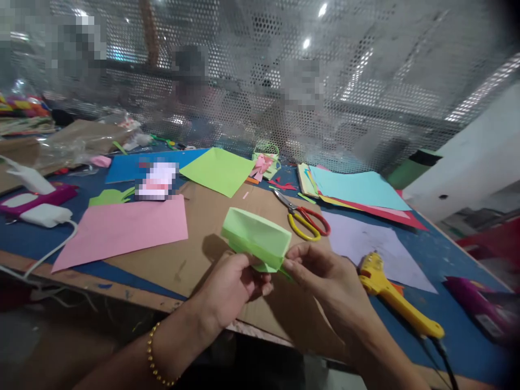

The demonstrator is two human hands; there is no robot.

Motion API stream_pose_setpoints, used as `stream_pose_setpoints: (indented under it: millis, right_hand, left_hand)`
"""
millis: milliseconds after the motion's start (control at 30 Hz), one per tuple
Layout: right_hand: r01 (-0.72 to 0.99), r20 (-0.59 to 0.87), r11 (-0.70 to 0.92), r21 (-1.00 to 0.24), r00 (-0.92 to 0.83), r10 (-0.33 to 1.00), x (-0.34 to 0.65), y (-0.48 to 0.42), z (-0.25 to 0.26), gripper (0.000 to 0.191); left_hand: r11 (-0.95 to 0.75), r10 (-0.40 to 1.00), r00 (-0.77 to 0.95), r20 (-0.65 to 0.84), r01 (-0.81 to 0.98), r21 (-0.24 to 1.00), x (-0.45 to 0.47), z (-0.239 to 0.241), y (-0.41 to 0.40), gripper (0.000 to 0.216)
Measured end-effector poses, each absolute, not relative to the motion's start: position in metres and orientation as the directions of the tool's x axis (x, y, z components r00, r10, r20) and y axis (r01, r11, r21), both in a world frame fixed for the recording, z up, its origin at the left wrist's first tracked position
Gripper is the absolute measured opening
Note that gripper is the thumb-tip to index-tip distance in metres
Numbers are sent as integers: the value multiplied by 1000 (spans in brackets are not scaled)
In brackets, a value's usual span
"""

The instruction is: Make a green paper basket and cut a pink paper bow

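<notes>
A folded light-green paper box (257,233), its open top tilted toward me, is held over the brown cardboard (203,238). My left hand (235,281) grips it from below and in front, thumb on the near wall and fingers curled underneath. At the box's right corner, my right hand (317,271) pinches the paper edge between thumb and fingertips. A narrow green strip (287,271) shows just below that pinch. Scissors (303,216) with one yellow and one red handle lie behind my right hand. To its right rests a yellow glue gun (400,303) on the blue tabletop.
Pink paper (130,230) lies left, near a power strip (38,203) with cables. Green paper (219,170) and a small green paper basket (267,162) are at the back. Stacked coloured sheets (361,189) and a lilac sheet (374,244) lie right. A perforated metal screen (260,97) stands behind.
</notes>
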State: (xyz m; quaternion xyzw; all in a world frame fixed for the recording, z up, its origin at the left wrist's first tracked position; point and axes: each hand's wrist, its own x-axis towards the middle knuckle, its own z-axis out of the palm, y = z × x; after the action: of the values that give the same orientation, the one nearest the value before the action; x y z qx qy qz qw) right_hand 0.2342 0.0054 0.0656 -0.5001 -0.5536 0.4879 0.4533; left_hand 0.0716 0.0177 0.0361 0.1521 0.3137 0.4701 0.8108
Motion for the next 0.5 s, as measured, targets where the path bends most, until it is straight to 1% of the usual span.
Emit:
stream_pose_setpoints:
  millis: [100,200,333,500]
  right_hand:
    - [94,18,24,-995,-61,998,233,9,66,30]
    - [78,-11,-5,-997,-76,997,232,12,67,33]
    - [57,-66,-60,-997,-111,992,233,15,71,32]
    - [23,-117,-115,-993,-176,977,232,19,75,27]
  left_hand:
    - [499,866,357,-350,-665,556,71,35,18,9]
    - [505,863,366,-348,-646,573,70,35,17,10]
    - [528,849,365,-382,-619,581,68,40,18,5]
    - [533,846,361,-392,-575,621,68,43,21,9]
